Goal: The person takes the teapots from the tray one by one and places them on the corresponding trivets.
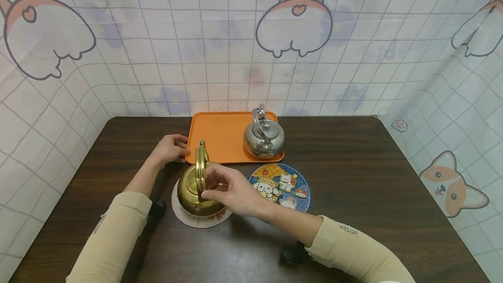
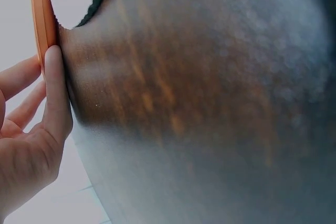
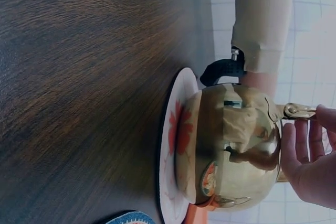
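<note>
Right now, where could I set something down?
The widest bare patch is the table right of the blue mat and orange tray. The tray's middle is bare too, left of the silver kettle. It's crowded around the gold kettle: right hand on its handle, left hand nearby.

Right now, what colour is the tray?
The tray is plain orange; the head view shows it best.

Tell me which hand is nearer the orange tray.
Left: the left hand grips the orange tray at its left edge; the right hand is in front of it, holding the gold kettle's handle.
</note>
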`<state>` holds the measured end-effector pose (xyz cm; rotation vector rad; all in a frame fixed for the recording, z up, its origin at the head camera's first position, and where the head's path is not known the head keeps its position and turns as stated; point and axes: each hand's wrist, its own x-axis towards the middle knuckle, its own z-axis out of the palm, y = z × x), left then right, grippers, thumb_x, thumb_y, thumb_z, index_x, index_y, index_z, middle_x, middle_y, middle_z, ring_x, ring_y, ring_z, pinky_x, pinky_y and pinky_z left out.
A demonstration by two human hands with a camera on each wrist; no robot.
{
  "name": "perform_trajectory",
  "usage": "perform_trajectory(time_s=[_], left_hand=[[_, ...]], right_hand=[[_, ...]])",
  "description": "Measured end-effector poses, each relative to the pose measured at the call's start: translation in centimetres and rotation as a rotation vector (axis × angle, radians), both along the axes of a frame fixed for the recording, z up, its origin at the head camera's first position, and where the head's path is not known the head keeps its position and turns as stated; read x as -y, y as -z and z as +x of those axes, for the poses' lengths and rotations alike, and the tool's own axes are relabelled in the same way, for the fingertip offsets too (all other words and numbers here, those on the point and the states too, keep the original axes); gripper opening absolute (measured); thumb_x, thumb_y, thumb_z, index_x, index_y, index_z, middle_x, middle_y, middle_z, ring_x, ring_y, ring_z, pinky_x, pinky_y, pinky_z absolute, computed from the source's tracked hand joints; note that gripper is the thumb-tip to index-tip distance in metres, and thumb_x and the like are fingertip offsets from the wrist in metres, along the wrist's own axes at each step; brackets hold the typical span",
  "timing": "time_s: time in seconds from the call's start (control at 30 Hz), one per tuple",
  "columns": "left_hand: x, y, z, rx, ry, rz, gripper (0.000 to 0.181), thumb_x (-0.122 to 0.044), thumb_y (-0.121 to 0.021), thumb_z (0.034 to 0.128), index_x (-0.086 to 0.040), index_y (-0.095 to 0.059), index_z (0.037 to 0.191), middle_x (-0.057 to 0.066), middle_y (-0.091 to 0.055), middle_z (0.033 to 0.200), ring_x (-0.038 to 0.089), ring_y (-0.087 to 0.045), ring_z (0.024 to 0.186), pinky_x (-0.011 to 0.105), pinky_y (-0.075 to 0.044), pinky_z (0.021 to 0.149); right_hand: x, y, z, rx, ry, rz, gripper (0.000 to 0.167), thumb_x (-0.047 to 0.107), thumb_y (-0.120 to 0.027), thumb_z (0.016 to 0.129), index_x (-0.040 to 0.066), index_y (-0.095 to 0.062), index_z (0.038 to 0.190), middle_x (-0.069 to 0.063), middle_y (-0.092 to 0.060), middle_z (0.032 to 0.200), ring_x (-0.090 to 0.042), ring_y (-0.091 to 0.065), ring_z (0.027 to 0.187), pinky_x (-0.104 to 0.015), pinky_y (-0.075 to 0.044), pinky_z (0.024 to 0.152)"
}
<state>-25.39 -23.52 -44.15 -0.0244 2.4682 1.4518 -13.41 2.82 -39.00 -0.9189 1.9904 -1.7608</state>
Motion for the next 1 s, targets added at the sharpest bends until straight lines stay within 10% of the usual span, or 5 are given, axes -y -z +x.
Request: perform_trajectory(time_s=[1.0], left_hand=[[-0.1,0.1,0.0,-0.001,-0.009,-0.005,0.052,0.000,-0.064,0.1000,0.013,-0.044,0.146,0.028,-0.056,0.121,0.025,-0.068,0.088,0.035,-0.063,0.076]], right_hand=[[-1.2,-0.1,-0.2,-0.055,-0.001,0.009,0.022,-0.002,-0.075,0.093,0.003,-0.065,0.112,-0.005,-0.066,0.102,-0.011,-0.065,0.095,-0.035,-0.061,0.084]])
